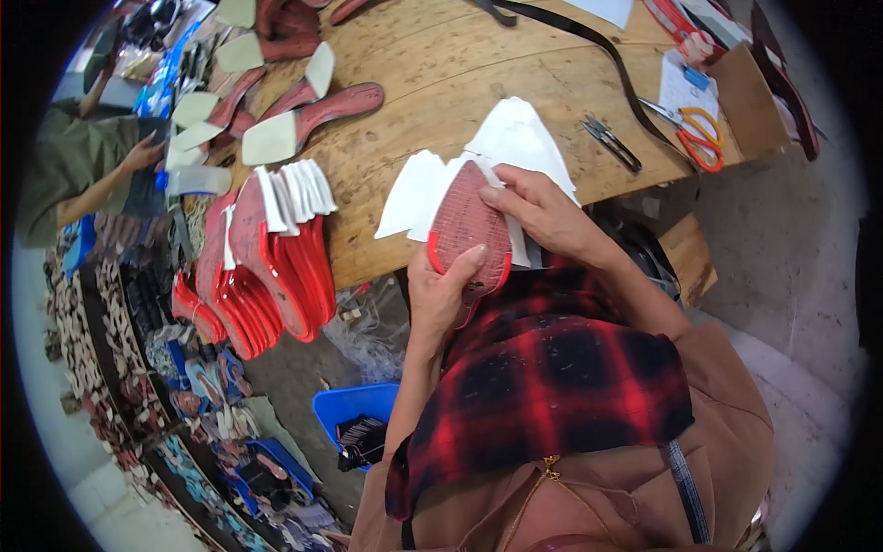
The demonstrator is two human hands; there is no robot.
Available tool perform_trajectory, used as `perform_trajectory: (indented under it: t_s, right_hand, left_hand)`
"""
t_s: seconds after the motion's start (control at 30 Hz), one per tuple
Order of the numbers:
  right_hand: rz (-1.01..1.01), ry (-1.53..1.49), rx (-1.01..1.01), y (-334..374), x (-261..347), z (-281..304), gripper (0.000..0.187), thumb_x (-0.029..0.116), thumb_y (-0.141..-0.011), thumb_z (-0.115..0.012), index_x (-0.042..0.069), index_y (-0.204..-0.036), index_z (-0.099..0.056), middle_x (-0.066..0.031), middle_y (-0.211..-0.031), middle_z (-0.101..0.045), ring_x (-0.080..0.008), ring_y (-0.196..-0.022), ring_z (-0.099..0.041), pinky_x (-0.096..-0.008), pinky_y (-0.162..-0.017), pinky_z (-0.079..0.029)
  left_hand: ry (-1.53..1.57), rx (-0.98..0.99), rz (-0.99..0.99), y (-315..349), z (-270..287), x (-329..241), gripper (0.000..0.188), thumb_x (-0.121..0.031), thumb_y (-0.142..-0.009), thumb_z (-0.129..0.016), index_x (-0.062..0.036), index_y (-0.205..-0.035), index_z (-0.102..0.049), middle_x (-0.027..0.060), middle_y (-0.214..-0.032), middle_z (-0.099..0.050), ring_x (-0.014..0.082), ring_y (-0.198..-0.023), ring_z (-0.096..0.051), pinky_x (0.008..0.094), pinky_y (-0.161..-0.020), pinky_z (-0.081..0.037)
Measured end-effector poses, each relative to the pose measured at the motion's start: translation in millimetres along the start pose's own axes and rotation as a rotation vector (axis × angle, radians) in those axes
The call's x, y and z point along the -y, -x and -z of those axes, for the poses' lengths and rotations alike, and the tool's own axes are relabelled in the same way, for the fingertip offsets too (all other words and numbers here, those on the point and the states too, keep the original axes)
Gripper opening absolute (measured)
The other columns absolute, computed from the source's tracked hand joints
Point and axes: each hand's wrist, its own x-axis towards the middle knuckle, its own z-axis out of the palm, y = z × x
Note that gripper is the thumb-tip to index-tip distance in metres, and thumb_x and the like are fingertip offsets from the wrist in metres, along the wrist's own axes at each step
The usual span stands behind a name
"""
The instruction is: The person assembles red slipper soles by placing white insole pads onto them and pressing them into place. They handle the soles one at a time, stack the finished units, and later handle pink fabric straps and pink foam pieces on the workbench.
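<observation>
My left hand [437, 290] is closed round the lower end of a shoe insole [464, 221], its thumb on the dark red, ribbed face; a bright red strip runs along part of its edge. At the insole's right edge my right hand [544, 210] is closed, thumb and fingers pinching the rim where a white strip shows. Around and beneath the insole's tip lie white sheet pieces [520, 138] on the table's front edge. To the left stands a row of similar red-edged insoles [285, 267] with white strips folded over their tops.
On the wooden table [441, 64] lie orange-handled scissors [701, 138], thread snips [612, 144], a black strap [589, 37] and more insoles with pale pads [271, 138]. A cardboard box [750, 101] stands right. A blue bin [354, 405] is below. Another person [87, 166] works at left.
</observation>
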Motion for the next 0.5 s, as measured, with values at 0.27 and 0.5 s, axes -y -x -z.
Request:
perform_trajectory:
  t_s: [0.27,0.5]
  right_hand:
    - [-0.044,-0.433,-0.005,14.6,-25.4,-29.8,0.033,0.021,-0.101,-0.051,-0.001,-0.125,-0.055,-0.0018,-0.106,-0.064,-0.0068,-0.095,-0.058,-0.0255,-0.084,-0.049]
    - [-0.154,-0.360,0.021,35.3,-26.6,-28.6,0.038,0.028,-0.103,-0.047,0.001,-0.130,-0.052,-0.0034,-0.108,-0.066,-0.0084,-0.093,-0.062,-0.0252,-0.079,-0.051]
  left_hand:
    - [-0.291,-0.077,-0.184,21.6,12.1,11.7,0.057,-0.018,-0.077,-0.080,0.0035,-0.123,-0.055,0.0116,-0.112,-0.065,0.0211,-0.103,-0.063,0.0343,-0.090,-0.050]
    - [-1.133,-0.034,-0.305,71.1,62.3,49.3,0.062,-0.018,-0.068,-0.083,-0.0010,-0.118,-0.051,0.0181,-0.098,-0.064,0.0358,-0.087,-0.064,0.0403,-0.077,-0.051]
